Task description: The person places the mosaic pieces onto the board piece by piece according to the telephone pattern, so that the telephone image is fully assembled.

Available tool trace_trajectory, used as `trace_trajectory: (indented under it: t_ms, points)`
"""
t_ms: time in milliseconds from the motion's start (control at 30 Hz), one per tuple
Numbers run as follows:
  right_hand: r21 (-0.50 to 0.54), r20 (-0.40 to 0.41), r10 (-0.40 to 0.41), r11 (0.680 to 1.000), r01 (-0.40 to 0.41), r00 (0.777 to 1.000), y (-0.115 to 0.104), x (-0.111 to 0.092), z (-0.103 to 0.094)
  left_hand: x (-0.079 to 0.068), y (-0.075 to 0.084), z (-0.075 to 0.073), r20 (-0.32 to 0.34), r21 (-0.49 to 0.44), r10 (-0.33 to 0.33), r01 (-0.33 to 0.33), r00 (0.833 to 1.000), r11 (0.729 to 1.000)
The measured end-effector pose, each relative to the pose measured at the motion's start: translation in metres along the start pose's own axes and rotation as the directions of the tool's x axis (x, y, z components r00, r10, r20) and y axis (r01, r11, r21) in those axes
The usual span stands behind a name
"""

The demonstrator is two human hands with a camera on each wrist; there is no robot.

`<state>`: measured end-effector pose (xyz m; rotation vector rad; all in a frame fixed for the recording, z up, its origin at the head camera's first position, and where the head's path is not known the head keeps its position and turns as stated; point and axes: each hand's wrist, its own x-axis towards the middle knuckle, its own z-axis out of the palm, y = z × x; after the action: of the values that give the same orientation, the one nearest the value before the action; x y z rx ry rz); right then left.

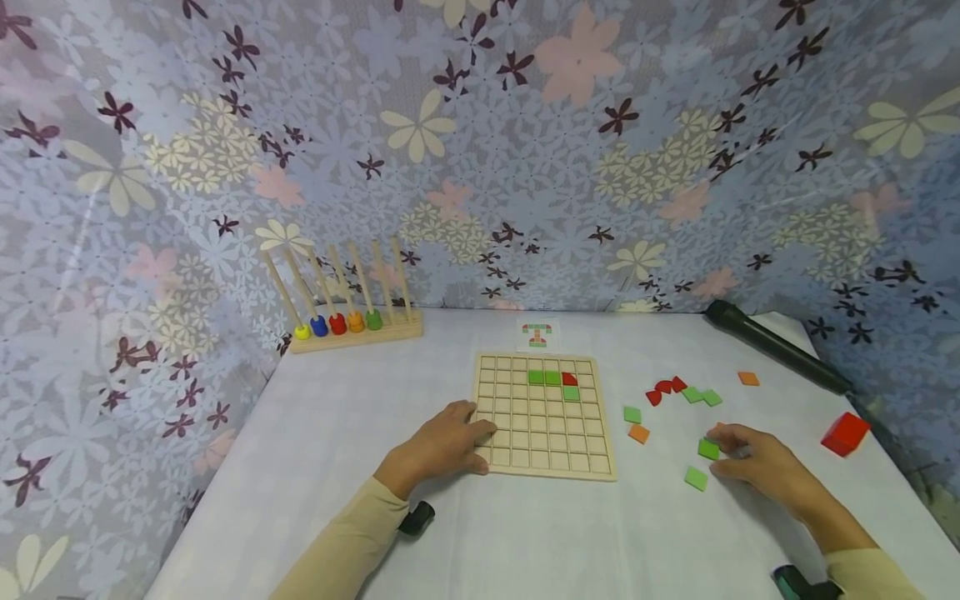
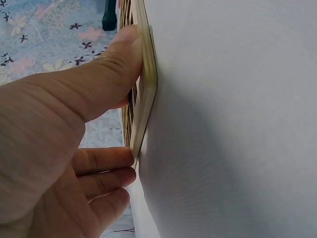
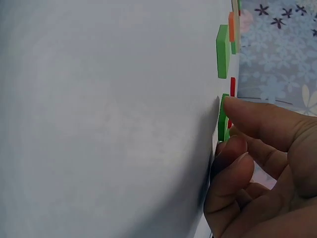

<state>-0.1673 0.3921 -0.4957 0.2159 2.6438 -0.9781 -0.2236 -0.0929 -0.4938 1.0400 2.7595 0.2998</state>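
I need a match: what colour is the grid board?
The grid board is pale beige, clearest in the head view.

The left hand [image 2: 52,139] has its thumb against a wooden board [image 2: 149,82] on white cloth [image 2: 237,109].

No words or numbers are legible; no labels, brands or signs either.

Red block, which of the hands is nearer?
Right: the right hand is left of the red block, by a green tile; the left hand is farther off, at the left edge of the wooden board.
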Motion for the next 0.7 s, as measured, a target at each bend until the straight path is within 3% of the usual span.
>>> trace_trajectory:
  t_ms: [467, 600, 700]
  points:
    - [-0.097, -0.034, -0.063, 0.993, 0.06, 0.997, -0.0076, 0.0026, 0.0029, -0.0002, -0.0009, 0.0, 0.001, -0.014, -0.002, 0.002, 1.0, 1.0]
    - [-0.091, -0.031, -0.053, 0.995, 0.05, 0.998, -0.0073, 0.0046, 0.0028, -0.0004, -0.0013, -0.0003, -0.001, -0.014, 0.002, -0.002, 1.0, 1.0]
    - [-0.03, -0.013, -0.03, 0.999, 0.029, 0.999, -0.0063, 0.006, 0.0033, -0.0001, -0.0018, 0.0005, 0.0, -0.016, 0.002, -0.002, 1.0, 1.0]
